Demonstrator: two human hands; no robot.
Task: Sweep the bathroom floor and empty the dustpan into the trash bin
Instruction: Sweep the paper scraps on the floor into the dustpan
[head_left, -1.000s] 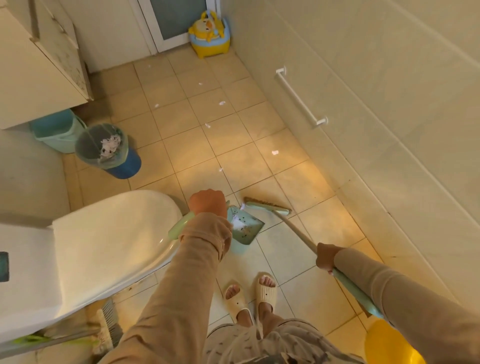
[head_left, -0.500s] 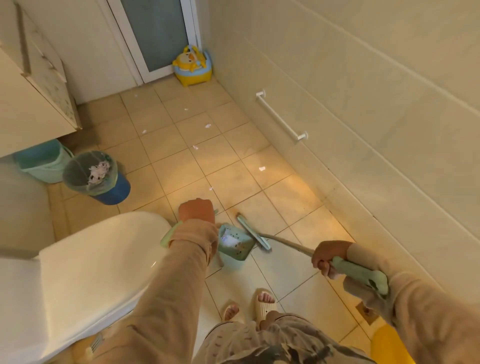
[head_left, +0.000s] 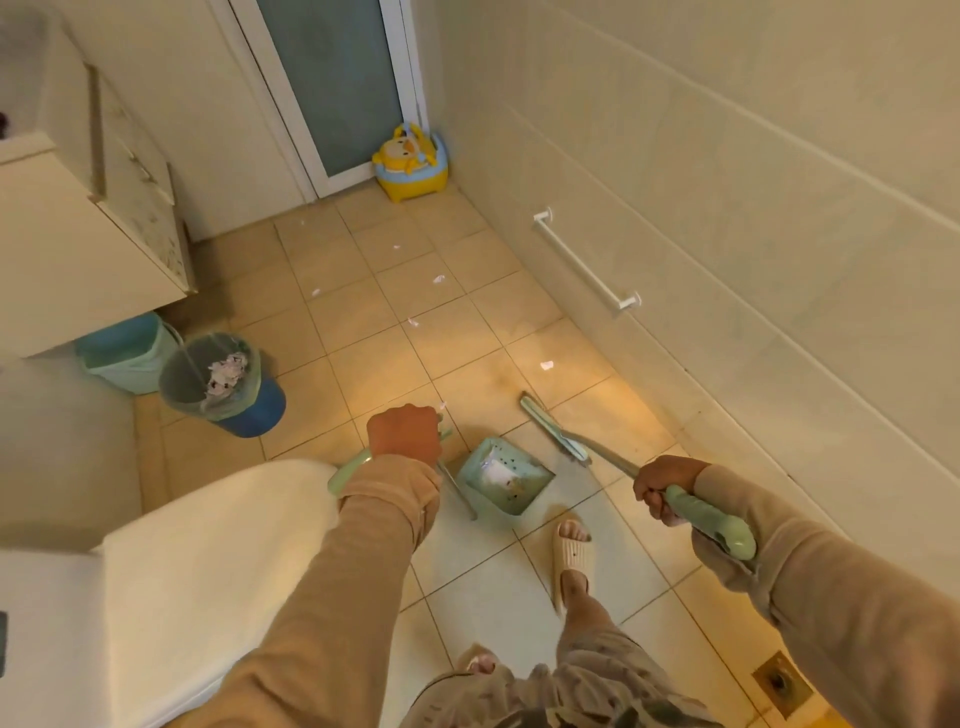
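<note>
Home bathrm: toilet (head_left: 171, 582), tiled floor (head_left: 363, 322), wall towel rail (head_left: 584, 262), kid's potty (head_left: 411, 162).

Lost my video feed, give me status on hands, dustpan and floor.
Left hand grips dustpan handle, right hand grips broom handle. Dustpan on floor, holds scraps. Paper scraps remain ahead; trash bin to the left.

Glossy tiled floor (head_left: 457, 364), pale green plastic dustpan (head_left: 501, 478), white paper scraps (head_left: 546, 365), soft cloth sleeves (head_left: 322, 597).
</note>
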